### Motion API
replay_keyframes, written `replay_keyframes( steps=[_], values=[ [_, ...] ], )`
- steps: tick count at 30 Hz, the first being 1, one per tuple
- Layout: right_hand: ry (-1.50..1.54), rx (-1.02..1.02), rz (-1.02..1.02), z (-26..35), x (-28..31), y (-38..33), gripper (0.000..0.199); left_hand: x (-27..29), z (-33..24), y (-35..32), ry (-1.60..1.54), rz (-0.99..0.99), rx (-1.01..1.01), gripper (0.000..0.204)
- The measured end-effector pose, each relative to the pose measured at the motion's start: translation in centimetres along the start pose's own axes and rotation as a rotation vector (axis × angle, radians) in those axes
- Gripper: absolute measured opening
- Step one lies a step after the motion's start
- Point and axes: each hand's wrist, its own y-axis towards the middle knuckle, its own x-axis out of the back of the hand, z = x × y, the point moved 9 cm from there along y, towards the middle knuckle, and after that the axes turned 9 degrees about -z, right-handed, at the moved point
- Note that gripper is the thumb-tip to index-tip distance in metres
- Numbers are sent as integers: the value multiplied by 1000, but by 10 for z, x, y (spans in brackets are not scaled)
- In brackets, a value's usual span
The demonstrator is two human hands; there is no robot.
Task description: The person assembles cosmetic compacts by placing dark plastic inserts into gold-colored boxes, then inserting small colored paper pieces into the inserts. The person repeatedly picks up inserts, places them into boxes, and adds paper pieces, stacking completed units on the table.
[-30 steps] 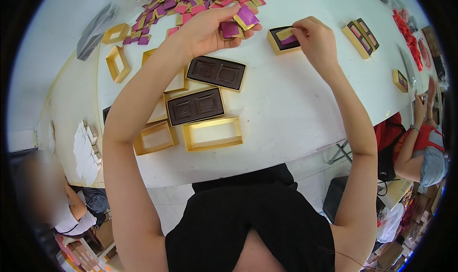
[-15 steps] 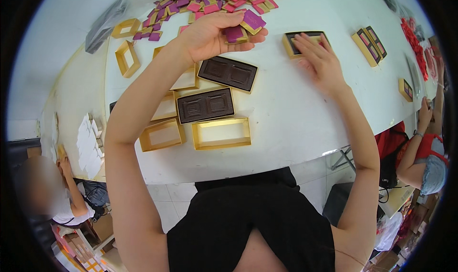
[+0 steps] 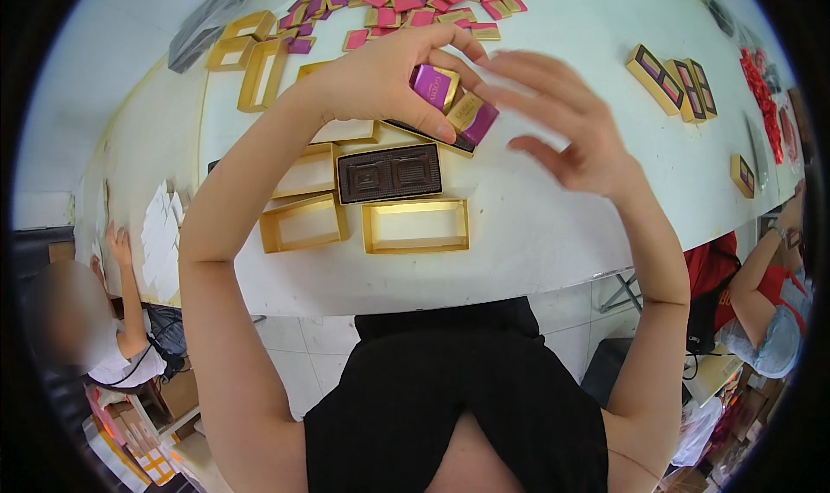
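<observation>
My left hand (image 3: 380, 80) is closed round a couple of small purple-and-gold wrapped chocolates (image 3: 474, 119), which show between its thumb and fingers. Close by on the right is my right hand (image 3: 566, 121), blurred by motion, its fingers stretched out and thumb apart with nothing seen in them. Below the left hand, a gold box with a dark brown two-well tray (image 3: 389, 174) lies on the table. Another trayed box (image 3: 458, 147) sits partly hidden under the chocolates. An open gold box frame (image 3: 416, 226) is nearest me.
A heap of pink, purple and gold wrapped pieces (image 3: 415, 4) spreads across the far side. Several gold frames (image 3: 262, 76) lie at the left. Filled boxes (image 3: 654, 80) stand together at the right, with one more box (image 3: 742, 176) apart. People sit at both sides.
My left hand has turned and drawn nearer with the chocolates. My right hand has come left toward it, and the box it was touching now stands with the filled boxes on the right.
</observation>
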Motion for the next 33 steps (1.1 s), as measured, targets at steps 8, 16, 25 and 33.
replay_keyframes(
  steps=[8, 16, 25, 33],
  values=[
    [-267, 98, -234, 9, -26, -19, 40, 24, 32, -7, 532, -8, -51, 51],
    [-615, 4, 42, -13, -83, -38, 31, 12, 41, -1, 976, 4, -133, 41],
    [-691, 81, -15, 6, -69, -42, 15, 56, 58, 69, 1134, -438, -242, 37],
    [-610, -18, 72, -6, -74, -51, 19, 54, 84, 104, 1146, -422, -226, 27]
  ],
)
